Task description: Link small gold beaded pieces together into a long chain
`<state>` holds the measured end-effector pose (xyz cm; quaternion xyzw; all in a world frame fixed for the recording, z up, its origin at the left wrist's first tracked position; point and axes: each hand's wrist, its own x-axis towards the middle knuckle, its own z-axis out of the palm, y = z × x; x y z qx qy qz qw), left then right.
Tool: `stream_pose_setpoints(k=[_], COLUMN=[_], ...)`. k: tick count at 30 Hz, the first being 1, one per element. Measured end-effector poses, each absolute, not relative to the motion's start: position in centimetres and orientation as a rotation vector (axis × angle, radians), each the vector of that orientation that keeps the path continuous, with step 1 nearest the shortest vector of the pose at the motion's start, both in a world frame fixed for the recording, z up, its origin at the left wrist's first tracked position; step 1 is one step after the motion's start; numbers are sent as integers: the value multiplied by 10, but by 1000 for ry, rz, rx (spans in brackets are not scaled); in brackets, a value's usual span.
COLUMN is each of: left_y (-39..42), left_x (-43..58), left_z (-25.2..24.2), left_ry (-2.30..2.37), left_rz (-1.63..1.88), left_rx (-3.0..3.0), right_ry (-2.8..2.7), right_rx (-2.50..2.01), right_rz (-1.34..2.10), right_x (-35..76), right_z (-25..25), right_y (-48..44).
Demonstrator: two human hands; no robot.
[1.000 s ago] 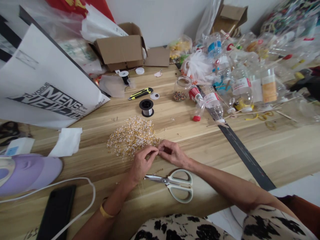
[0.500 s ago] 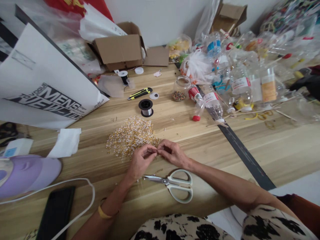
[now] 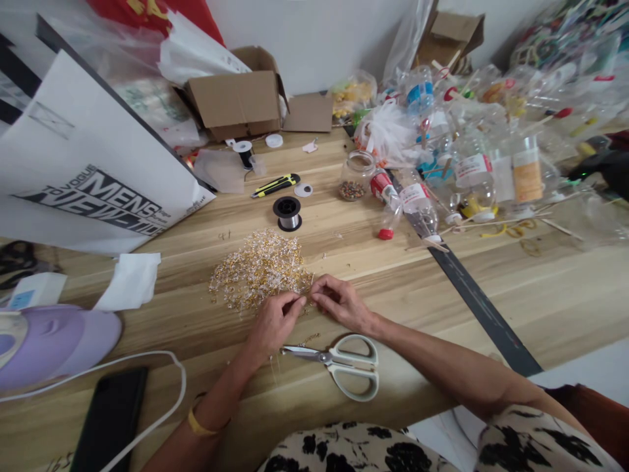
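Note:
My left hand [image 3: 276, 321] is closed in a pinch at the near edge of a pile of small gold and clear beads [image 3: 260, 267]. Just to its right, my right hand [image 3: 341, 303] is also pinched, its fingertips a small gap away from the left ones. What either hand holds is too small to make out. White-handled scissors [image 3: 354, 366] lie on the table below the hands, blades pointing left. A short beaded strand [image 3: 309, 339] rests above the blades. Behind the pile stands a black spool of clear line [image 3: 287, 214].
A yellow-black utility knife [image 3: 276, 185] and a glass jar of beads [image 3: 354, 177] are farther back. Plastic bottles [image 3: 417, 203] crowd the right rear. On the left are a large paper bag [image 3: 98, 164], a purple device [image 3: 59, 344], a white cable [image 3: 183, 380] and a black phone [image 3: 111, 419].
My fingertips were together and now stand slightly apart. The left hand has turned a little, with its back more to the camera; the right hand has barely moved.

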<state>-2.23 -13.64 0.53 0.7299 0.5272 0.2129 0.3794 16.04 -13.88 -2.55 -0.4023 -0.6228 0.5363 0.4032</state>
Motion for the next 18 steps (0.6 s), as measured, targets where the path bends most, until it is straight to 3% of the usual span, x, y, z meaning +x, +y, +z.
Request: stream_pose_setpoints(k=[18], left_y=[-135], left_x=[-21], left_z=[-3], left_ry=[1235], left_rz=[609], left_rx=[1576], right_ry=[-1611], right_rx=[-970], right_rz=[1313], right_x=[160], right_z=[-25], right_y=[-138])
